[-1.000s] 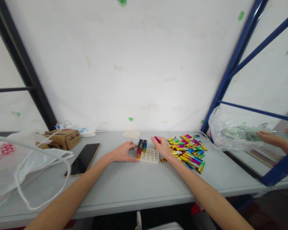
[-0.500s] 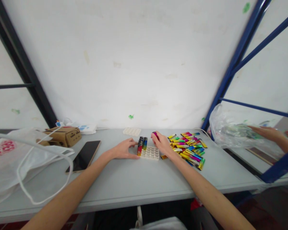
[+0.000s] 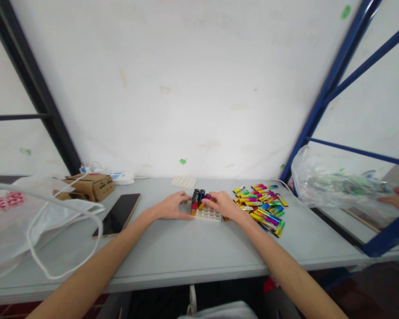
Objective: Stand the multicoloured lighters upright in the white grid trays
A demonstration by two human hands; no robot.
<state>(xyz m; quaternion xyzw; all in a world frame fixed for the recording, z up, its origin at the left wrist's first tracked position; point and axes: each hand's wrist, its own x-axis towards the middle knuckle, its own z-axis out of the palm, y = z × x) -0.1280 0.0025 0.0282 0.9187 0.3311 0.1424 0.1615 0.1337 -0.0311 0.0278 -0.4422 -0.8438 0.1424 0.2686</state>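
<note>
Reaching over grey table [image 3: 173, 254], left hand [image 3: 172, 207] lies open, right hand [image 3: 223, 204] grips lighter [image 3: 206, 197].

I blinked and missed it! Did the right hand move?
Yes. The right hand moved left, over the white tray, toward the standing lighters.

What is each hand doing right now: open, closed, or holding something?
Left hand: open, fingertips resting at the white tray, holding nothing.
Right hand: closed on a pink lighter above the tray.
</note>
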